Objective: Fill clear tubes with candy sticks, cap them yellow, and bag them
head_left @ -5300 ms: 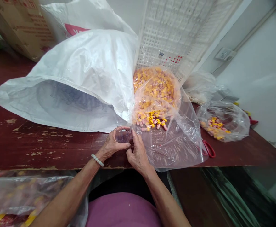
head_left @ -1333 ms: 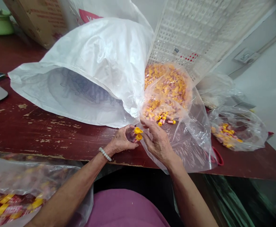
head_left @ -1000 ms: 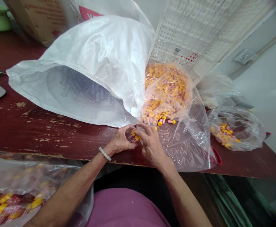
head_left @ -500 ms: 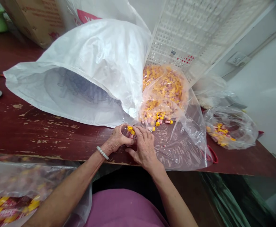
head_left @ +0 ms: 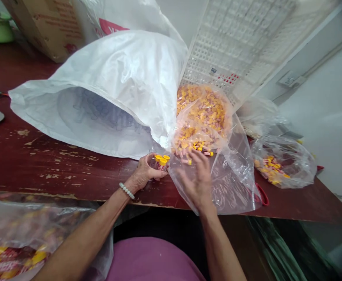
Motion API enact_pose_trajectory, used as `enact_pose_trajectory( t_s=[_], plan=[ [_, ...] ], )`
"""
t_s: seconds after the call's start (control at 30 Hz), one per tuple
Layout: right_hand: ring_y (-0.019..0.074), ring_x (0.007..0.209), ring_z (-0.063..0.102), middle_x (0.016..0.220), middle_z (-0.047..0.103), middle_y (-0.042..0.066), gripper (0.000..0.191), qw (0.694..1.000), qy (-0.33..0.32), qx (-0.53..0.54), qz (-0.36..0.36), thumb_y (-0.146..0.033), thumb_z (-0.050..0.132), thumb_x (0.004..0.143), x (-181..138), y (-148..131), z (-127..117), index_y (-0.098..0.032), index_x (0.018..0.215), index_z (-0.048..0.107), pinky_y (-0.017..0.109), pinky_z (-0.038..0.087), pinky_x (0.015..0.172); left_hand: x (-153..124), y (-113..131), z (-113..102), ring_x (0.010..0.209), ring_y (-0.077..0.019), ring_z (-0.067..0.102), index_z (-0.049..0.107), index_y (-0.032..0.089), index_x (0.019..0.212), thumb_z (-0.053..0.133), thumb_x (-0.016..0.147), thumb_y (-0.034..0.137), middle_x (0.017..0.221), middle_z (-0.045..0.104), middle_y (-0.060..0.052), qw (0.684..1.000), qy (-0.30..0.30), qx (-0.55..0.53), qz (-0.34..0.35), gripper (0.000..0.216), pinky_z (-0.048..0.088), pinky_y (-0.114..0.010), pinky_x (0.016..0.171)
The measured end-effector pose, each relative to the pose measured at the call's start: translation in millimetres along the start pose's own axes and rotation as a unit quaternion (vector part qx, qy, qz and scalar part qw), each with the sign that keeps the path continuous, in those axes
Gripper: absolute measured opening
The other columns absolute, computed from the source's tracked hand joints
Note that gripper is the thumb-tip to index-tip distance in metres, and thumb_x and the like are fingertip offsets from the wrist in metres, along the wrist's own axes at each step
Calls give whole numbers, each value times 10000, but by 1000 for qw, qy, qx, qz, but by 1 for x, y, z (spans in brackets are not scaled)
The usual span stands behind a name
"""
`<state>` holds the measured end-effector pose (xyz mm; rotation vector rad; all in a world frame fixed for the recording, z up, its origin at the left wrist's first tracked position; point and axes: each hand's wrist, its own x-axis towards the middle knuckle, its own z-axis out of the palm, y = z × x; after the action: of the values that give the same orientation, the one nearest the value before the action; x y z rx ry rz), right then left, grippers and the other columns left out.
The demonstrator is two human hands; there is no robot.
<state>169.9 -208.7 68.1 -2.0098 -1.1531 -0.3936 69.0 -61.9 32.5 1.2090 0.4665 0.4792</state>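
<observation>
My left hand [head_left: 144, 171], with a pale bead bracelet at the wrist, is closed around a small clear container at the table's front part. Three small yellow-capped vials [head_left: 162, 163] with pink-red printing stand upright in its grip, seemingly inside the container, whose walls are mostly hidden by my fingers. My right hand [head_left: 198, 179] is apart from it, blurred, with fingers spread over the clear plastic bag [head_left: 229, 183]. Just beyond its fingertips lie loose yellow-capped vials [head_left: 200, 147] at the mouth of the bag, which is heaped with many more.
A large white sack [head_left: 124, 66] lies open towards me, clear round items dimly visible inside. Behind the heap leans a white plastic crate [head_left: 226, 47]. A smaller clear bag [head_left: 299, 164] holds vials at right. Another bag [head_left: 42, 222] with yellow-capped items sits low at left. A cardboard box [head_left: 48, 27] stands behind.
My right hand has left the vials at my left hand and moved right, its fingers opening over the clear bag. My left hand keeps its hold, and more yellow caps show in it.
</observation>
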Motion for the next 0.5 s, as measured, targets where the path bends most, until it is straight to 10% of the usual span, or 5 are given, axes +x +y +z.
enact_pose_trajectory(
  t_s=[0.23,0.5],
  plan=[
    [221,948,557,1032,664,77,202,994,-87,-49,36,-240,554,834,-4,87,32,-230,980,693,382,436,862,1,-1,5,644,-134,611,534,126,886,794,434,123,781,680,-33,1000,-5,19,-1,521,474,-243,613],
    [163,807,582,892,629,55,242,995,-32,21,88,-314,462,915,-4,50,13,-175,1005,638,312,482,743,3,-4,7,645,-121,603,508,142,872,773,449,136,785,653,-16,998,-16,54,24,499,466,-233,610]
  ],
)
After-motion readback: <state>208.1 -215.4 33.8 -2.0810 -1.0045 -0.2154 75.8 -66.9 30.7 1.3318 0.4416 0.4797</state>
